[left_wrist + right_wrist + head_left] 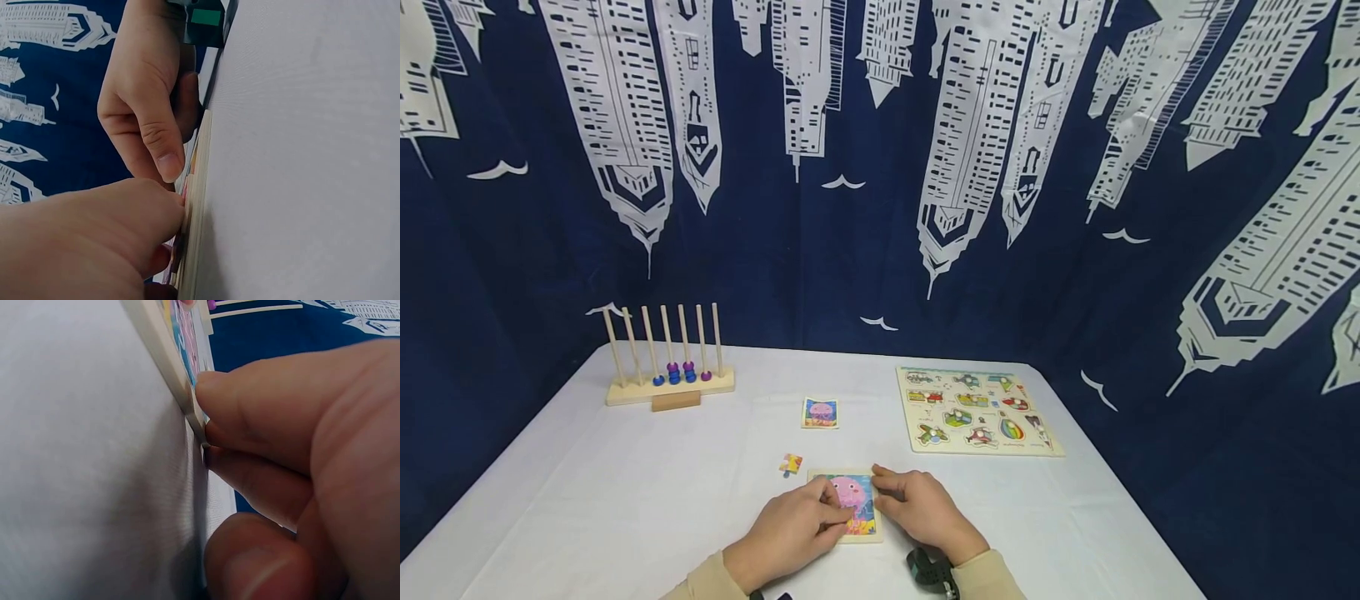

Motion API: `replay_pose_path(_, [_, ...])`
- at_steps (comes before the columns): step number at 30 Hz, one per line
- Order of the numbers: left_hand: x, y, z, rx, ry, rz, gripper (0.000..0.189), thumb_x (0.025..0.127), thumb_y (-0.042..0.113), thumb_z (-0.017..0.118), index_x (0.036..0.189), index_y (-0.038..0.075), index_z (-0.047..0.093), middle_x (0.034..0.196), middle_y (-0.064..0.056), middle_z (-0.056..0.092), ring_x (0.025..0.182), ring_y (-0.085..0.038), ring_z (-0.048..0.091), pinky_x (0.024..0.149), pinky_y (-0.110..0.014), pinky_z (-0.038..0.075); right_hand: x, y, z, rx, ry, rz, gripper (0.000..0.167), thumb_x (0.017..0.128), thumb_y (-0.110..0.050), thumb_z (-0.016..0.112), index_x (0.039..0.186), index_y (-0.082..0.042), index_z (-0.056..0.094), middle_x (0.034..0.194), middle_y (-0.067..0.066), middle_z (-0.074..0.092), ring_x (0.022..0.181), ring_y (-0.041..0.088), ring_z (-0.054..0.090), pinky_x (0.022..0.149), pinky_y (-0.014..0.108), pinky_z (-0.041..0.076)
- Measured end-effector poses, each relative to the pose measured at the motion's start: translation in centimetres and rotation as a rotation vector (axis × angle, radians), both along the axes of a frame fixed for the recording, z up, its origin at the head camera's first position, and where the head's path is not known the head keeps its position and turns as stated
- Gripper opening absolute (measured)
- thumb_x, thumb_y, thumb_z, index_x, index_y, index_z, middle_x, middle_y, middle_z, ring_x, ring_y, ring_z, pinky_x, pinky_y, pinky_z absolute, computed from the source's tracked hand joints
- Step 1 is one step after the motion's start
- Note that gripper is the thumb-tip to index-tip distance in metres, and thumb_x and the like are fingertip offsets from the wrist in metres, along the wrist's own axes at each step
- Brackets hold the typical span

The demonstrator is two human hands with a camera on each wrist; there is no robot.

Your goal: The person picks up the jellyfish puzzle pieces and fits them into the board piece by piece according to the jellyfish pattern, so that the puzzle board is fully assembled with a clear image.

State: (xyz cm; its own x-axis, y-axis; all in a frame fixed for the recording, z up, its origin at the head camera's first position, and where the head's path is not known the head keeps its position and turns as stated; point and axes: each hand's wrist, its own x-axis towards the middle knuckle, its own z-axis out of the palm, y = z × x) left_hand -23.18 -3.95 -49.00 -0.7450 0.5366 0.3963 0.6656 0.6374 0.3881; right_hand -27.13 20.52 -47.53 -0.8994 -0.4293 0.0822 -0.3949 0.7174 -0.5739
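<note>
A small wooden jigsaw puzzle (866,527) with a pink cartoon pig face lies on the white table in front of me. Over its left half reaches my left hand (797,531), fingers bent and thumb tip on the picture; whether it pinches a piece is hidden. My right hand (922,510) holds the board's upper right corner, its fingertips against the edge. In the right wrist view those fingers (250,400) touch the board's rim (164,359). One loose puzzle piece (790,464), yellow and orange with a blue tab, lies beyond the left hand.
A small pig picture card (820,413) lies farther back. At the back left stands a wooden peg rack (718,383) with blue and purple beads, a wooden block (676,402) before it. A vehicle puzzle board (985,446) lies back right. A dark patterned curtain (805,275) hangs behind.
</note>
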Motion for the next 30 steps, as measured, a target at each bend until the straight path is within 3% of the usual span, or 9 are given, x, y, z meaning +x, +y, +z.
replay_pose_path(11, [0.01,0.02,0.05,-0.066,0.06,-0.015,0.021,0.095,0.026,0.074,0.114,0.02,0.081,0.098,0.014,0.056,0.07,0.007,0.041,0.055,-0.014,0.037,-0.09,-0.02,-0.04,-0.005,-0.003,0.0,0.038,0.096,-0.027,0.072,0.129,-0.01,0.072,0.144,-0.003,0.062,0.137,0.026,0.056,0.111,0.053,0.043])
replay_pose_path(23, [0.09,0.11,-0.04,-0.05,0.141,-0.023,0.022,0.094,0.024,0.075,0.115,0.02,0.081,0.096,0.013,0.06,0.068,0.007,0.042,0.055,-0.013,0.036,-0.01,0.08,0.01,-0.011,-0.002,0.0,0.038,0.096,-0.027,0.072,0.129,-0.01,0.072,0.144,-0.003,0.062,0.137,0.026,0.056,0.111,0.053,0.043])
replay_pose_path(30, [0.07,0.02,-0.13,-0.02,0.112,-0.033,0.019,0.094,0.023,0.075,0.111,0.022,0.082,0.097,0.013,0.059,0.069,0.008,0.042,0.056,-0.013,0.037,0.06,0.05,0.04,-0.017,-0.005,0.001,0.038,0.096,-0.028,0.072,0.13,-0.01,0.072,0.144,-0.003,0.062,0.137,0.025,0.056,0.111,0.053,0.043])
